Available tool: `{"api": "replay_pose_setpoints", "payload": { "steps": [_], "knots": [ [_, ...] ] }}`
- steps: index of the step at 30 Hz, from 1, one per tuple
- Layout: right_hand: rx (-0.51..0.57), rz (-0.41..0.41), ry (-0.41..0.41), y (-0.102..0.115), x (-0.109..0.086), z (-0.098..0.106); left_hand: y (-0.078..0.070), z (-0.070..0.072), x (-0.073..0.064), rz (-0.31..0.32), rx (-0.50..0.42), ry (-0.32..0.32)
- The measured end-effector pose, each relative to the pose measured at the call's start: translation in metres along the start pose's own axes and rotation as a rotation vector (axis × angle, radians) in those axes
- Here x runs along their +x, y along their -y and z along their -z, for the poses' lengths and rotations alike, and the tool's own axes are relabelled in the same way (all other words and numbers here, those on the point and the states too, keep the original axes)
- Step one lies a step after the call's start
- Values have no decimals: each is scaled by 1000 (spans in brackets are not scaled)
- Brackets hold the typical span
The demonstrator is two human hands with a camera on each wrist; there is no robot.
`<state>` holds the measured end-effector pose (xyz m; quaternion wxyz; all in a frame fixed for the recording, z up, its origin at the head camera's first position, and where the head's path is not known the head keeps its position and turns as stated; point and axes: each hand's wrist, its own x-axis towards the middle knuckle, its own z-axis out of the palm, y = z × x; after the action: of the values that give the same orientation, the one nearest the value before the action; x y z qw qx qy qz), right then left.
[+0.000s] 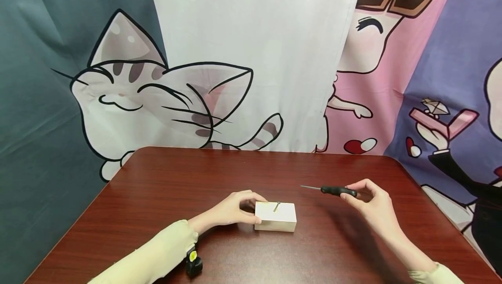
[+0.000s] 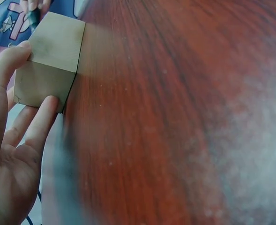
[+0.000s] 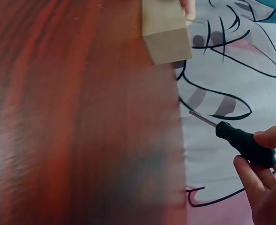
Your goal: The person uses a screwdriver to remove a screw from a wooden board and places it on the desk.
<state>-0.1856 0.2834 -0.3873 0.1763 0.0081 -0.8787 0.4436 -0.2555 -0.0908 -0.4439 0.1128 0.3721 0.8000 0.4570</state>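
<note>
A pale wooden block lies on the brown table. My left hand grips its left end, thumb on the near side and fingers behind; in the left wrist view the fingertips touch the block. From the block's top a small screw sticks up, leaning a little. To the right, above the table, my right hand pinches a screwdriver by the end of its black handle. Its thin metal shaft points left, apart from the block and the screw.
The reddish-brown wooden table has a glossy top with rounded far corners. Behind it hangs a cloth backdrop printed with a cartoon cat and figures. A small black device is at the left wrist, under the sleeve.
</note>
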Motion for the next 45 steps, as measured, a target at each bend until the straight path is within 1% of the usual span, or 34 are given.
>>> {"api": "replay_pose_setpoints", "payload": {
  "steps": [6,14,17,21,24,27,30,33,36,38,39,42,45],
  "knots": [
    [-61,-21,15,-11,-5,2,2,-1,-1,7,-13,-1],
    [-138,-52,57,-18,-11,4,3,-1,0,8,-25,-5],
    [-170,-37,63,-21,-12,4,2,-1,-1,2,-28,-3],
    [-216,17,74,-24,-14,3,2,-1,-2,-10,-24,-5],
    [-250,48,109,-26,-15,3,2,-2,-2,-5,-23,-7],
    [-275,49,159,-26,-15,3,2,-2,-2,9,-20,-8],
    [-311,50,215,-26,-15,2,1,-2,-2,8,-7,-5],
    [-359,61,268,-25,-16,1,-3,1,-1,17,1,13],
    [-388,67,310,-23,-18,-1,-9,4,2,41,-19,25],
    [-391,66,335,-23,-19,-1,-16,6,4,49,-15,9],
    [-390,64,345,-23,-19,-1,-19,7,5,49,-6,-9],
    [-396,64,376,-23,-19,-1,-31,9,9,20,64,-84],
    [-402,39,395,-22,-19,-1,-41,7,14,-13,97,-137]
  ]
}}
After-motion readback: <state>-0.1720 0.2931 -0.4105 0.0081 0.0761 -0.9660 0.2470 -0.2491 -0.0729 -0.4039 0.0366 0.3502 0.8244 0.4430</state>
